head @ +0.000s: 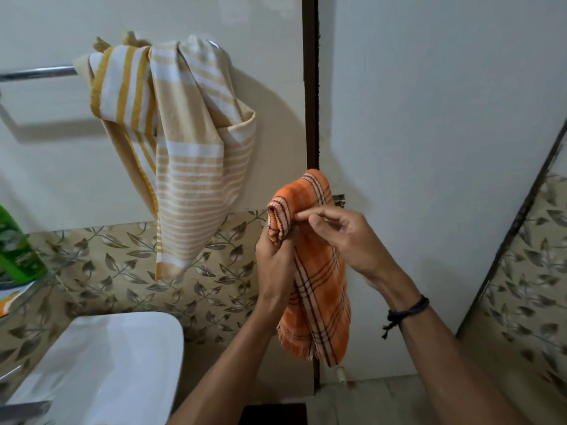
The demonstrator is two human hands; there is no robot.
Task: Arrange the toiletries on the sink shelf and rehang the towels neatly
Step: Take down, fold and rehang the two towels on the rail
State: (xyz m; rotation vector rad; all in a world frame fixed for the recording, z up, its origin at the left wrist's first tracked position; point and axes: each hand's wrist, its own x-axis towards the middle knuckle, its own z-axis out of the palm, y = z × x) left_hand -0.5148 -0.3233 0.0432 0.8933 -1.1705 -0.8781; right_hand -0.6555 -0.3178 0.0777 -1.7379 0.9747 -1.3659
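- Green bottle [17,246]: far left of the grip.
- Sink [101,369]: below and left of it.
- Striped towel [187,154]: bunched on the bar [36,72], up and left.
- Left hand [273,256]: fingers curled round the orange towel [320,277] under its folded top.
- Right hand [346,237]: pinching that fold; the fringe hangs below.

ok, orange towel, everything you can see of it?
The orange towel is soft-looking woven cloth, orange with dark and pale plaid lines and a frayed fringe along its lower edge. It is folded over at the top and hangs down, held up before the dark door frame. The left hand grips it below the fold; the fingers of the right hand pinch the fold itself.
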